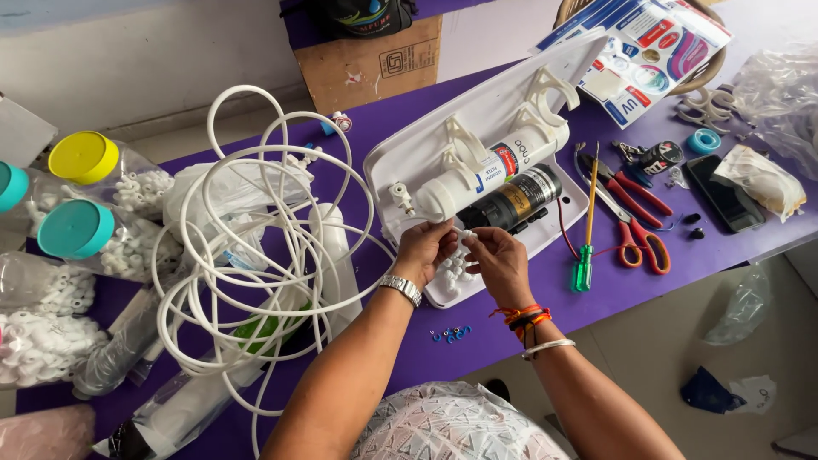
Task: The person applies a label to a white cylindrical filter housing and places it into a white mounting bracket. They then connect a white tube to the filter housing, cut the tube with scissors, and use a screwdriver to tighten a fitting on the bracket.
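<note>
Along the left edge of the purple desk (pixel 596 294) lie clear plastic jars on their sides, filled with small white fittings: one with a yellow lid (pixel 83 157) and two with teal lids (pixel 75 228), the second teal one cut off by the frame. Clear bags (pixel 38 328) of more white fittings sit beside them. Near the middle of the desk a white housing tray (pixel 426 145) holds one white filter cartridge (pixel 494 166) and one black cylinder (pixel 515 198) side by side, with a heap of small white fittings (pixel 452 271) at its near end.

Both forearms reach in from the near edge. The left hand (pixel 423 250), a metal watch on its wrist, and the right hand (pixel 498 260), with orange threads and a bangle, meet over the tray's near end, fingertips pinched together on a small white fitting (pixel 466 234); whether each hand grips it firmly is hard to tell.

Left of the tray sprawls a coil of white tubing (pixel 264 247). Right of the tray lie one green-handled screwdriver (pixel 586 230), one pair of red pliers (pixel 626 183) and one pair of orange-handled scissors (pixel 635 234). A few small blue clips (pixel 452 333) rest near the desk's near edge.
</note>
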